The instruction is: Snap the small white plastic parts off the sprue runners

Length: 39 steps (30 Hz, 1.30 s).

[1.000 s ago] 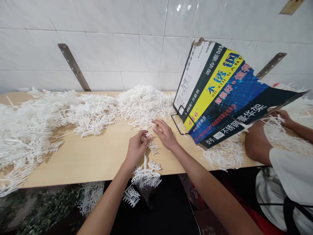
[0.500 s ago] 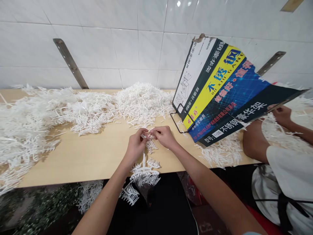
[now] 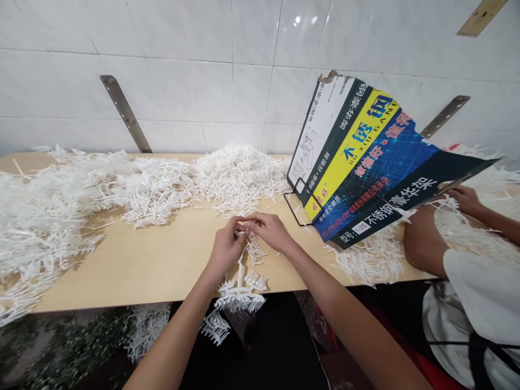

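My left hand (image 3: 228,244) and my right hand (image 3: 268,230) meet over the wooden table (image 3: 158,260), fingertips pinched together. Between them they grip a white plastic branched piece (image 3: 254,250), whose comb-like part hangs below the fingers. Where exactly each fingertip holds it is hidden. Just below, a larger white branched cluster (image 3: 240,297) lies at the table's front edge and hangs over it. Behind my hands rises a heap of small white pieces (image 3: 239,170).
More white pieces (image 3: 44,216) spread along the left. A torn cardboard panel (image 3: 361,162) stands in a black wire frame (image 3: 293,211) at the right. Beyond it are another person's hand (image 3: 465,199) and bent arm. Metal brackets (image 3: 127,115) are on the tiled wall.
The view has tilted slightly, so the scene sits a little lower. My right fingers have closed in over my left fingertips, still at the white piece.
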Motion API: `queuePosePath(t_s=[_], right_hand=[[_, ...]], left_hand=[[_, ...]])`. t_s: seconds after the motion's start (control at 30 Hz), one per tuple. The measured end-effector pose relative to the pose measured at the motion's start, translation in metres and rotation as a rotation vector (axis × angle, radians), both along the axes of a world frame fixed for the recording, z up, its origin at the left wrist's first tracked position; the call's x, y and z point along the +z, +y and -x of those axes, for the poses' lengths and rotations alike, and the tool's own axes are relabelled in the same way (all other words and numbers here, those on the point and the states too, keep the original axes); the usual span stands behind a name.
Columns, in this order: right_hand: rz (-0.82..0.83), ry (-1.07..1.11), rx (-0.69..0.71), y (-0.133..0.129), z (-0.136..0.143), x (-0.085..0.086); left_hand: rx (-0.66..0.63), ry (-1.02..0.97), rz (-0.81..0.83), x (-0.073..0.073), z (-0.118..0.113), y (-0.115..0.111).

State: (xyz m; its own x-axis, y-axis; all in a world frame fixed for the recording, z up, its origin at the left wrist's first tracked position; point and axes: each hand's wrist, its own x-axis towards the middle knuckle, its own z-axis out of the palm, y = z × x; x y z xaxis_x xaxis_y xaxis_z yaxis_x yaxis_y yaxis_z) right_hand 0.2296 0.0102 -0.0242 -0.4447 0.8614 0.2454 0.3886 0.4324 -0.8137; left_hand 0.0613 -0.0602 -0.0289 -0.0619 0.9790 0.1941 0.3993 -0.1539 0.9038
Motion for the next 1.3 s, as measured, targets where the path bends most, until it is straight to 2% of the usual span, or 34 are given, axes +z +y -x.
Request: queuePosePath(t_s=[0.1,0.2,0.27,0.33,0.4,0.5,0.57,0.67,0.73,0.8,0.87,0.9,0.93,1.0,1.07,1.13,1.23,1.3], right_hand=[[0.018,0.04,-0.101,0.005,-0.003,-0.007],[0.032,0.217,-0.371,0.013,-0.008,-0.013],[0.031,0.279,-0.475,0.015,-0.008,-0.012],[-0.044,0.233,-0.39,0.012,-0.006,-0.008],[-0.141,0.146,-0.188,0.005,-0.003,-0.002],[-0.145,0.064,0.036,-0.005,0.002,0.004],[-0.104,0.024,0.091,-0.007,0.003,0.003],[-0.048,0.031,0.083,-0.002,0.002,-0.005],[-0.001,0.124,0.005,0.006,-0.002,-0.013],[0.05,0.303,-0.181,0.016,-0.005,-0.019],[0.082,0.459,-0.354,0.023,-0.007,-0.022],[0.08,0.477,-0.383,0.025,-0.007,-0.021],[0.058,0.448,-0.364,0.025,-0.006,-0.019],[-0.03,0.302,-0.243,0.018,-0.005,-0.012],[-0.13,0.132,-0.154,0.002,-0.008,-0.003],[-0.207,-0.048,-0.138,-0.023,-0.018,0.002],[-0.259,-0.388,-0.132,-0.064,-0.04,-0.003],[-0.23,-0.592,-0.069,-0.078,-0.049,-0.01]], left_hand=[[-0.032,0.036,-0.009,0.001,-0.001,-0.001],[-0.093,0.105,-0.016,0.001,-0.002,-0.002],[-0.125,0.131,-0.018,0.0,-0.002,-0.003],[-0.09,0.081,-0.019,0.0,-0.002,-0.004],[-0.021,-0.026,-0.007,-0.001,-0.001,-0.003],[0.043,-0.186,0.026,-0.003,0.001,0.0],[0.059,-0.247,0.033,-0.004,0.003,0.002],[0.023,-0.238,0.019,-0.005,0.003,0.002],[-0.04,-0.192,-0.002,-0.005,0.003,0.001],[-0.094,-0.147,-0.023,-0.004,0.002,-0.001],[-0.094,-0.131,-0.035,-0.004,0.002,-0.003],[-0.065,-0.136,-0.042,-0.004,0.002,-0.003],[-0.028,-0.148,-0.045,-0.004,0.002,-0.003],[0.05,-0.188,-0.043,-0.004,0.002,-0.001],[0.095,-0.245,-0.028,-0.004,0.002,0.001],[0.126,-0.308,-0.011,-0.002,0.002,0.002],[0.157,-0.369,0.006,0.001,0.0,-0.001],[0.147,-0.359,-0.005,0.005,-0.001,-0.003]])
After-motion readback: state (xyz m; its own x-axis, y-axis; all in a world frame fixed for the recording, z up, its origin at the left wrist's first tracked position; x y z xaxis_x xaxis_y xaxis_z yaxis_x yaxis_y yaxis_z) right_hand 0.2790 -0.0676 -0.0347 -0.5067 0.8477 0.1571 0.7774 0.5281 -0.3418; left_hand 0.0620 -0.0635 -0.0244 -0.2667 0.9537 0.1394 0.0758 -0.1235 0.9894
